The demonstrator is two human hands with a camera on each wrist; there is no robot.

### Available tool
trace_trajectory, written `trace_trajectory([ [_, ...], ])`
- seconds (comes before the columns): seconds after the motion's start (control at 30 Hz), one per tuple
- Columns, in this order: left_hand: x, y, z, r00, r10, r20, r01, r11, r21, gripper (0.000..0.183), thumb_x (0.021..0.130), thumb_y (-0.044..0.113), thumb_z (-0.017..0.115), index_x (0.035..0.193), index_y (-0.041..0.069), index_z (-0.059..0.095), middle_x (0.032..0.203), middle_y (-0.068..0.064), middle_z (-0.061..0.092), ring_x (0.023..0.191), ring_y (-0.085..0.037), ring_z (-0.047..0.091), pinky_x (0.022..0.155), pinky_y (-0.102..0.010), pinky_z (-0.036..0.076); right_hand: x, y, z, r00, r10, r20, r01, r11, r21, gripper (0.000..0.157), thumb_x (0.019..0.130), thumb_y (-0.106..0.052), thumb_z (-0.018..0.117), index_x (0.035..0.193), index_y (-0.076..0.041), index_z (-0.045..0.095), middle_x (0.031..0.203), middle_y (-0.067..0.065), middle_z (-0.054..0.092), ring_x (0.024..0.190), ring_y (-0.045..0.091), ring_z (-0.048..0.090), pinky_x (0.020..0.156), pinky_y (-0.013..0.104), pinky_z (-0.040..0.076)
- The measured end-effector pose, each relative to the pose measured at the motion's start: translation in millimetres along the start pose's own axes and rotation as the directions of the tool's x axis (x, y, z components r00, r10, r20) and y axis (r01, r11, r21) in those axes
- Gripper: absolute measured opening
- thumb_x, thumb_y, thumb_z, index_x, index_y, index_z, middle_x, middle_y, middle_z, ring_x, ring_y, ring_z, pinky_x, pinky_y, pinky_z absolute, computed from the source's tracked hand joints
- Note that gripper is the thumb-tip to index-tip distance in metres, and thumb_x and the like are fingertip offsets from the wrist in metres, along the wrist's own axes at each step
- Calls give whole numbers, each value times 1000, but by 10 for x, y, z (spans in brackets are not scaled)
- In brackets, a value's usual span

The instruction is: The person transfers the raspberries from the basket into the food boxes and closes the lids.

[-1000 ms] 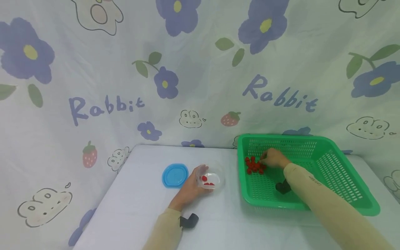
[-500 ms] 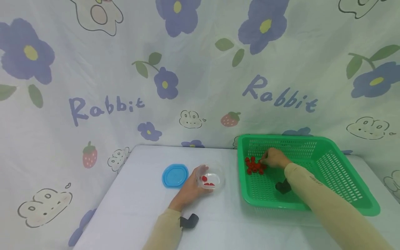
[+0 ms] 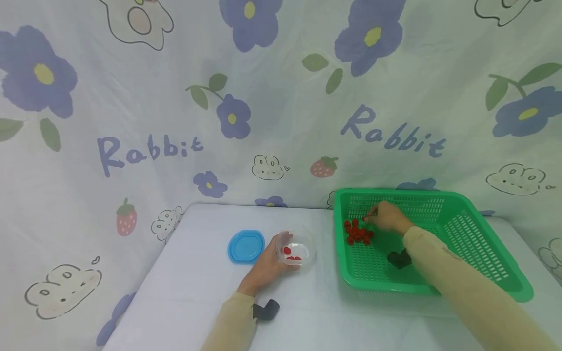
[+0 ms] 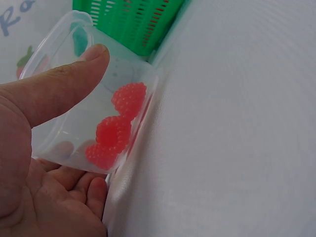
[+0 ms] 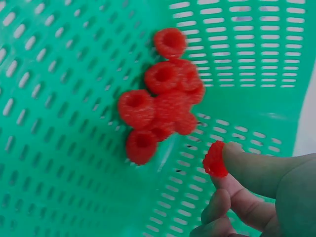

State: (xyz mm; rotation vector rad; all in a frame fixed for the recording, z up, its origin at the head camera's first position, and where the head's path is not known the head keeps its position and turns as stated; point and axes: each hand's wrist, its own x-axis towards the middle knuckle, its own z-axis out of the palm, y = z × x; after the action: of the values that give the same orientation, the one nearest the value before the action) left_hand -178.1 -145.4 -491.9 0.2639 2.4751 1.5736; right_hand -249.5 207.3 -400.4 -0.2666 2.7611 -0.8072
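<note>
My left hand grips a clear plastic cup standing on the table, thumb on one side and fingers around the other. Inside it lie 3 red raspberries, seen through the wall in the left wrist view. My right hand is over the green basket and pinches one raspberry between thumb and forefinger. Beside that hand, a cluster of several raspberries lies in the basket's left part, apart from the held one.
A blue lid lies on the white table, left of the cup. The basket takes up the table's right side. Behind the table hangs a printed cloth.
My right hand has lifted slightly away from the raspberry cluster, with one raspberry between its fingertips. The left hand and the cup have stayed put.
</note>
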Motion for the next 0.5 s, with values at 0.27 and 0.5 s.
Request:
trace_trajectory([
  [0.27,6,7,-4,1000,2,5,-2,1000,-2,90,80,30,86,154,26,34,153,8,45,147,-26,33,114,-63,29,-61,-55,-78,1000,-9,-6,9,999,48,35,101,-22,60,117,8,64,115,27,64,100,39,63,79,51,54],
  [0.5,16,10,-5,1000,8,5,-8,1000,-5,90,81,30,85,155,26,34,154,6,45,147,-27,32,113,-65,28,-191,-179,-143,1000,-25,0,24,996,90,36,102,-27,60,119,4,64,121,27,60,104,39,60,79,48,53],
])
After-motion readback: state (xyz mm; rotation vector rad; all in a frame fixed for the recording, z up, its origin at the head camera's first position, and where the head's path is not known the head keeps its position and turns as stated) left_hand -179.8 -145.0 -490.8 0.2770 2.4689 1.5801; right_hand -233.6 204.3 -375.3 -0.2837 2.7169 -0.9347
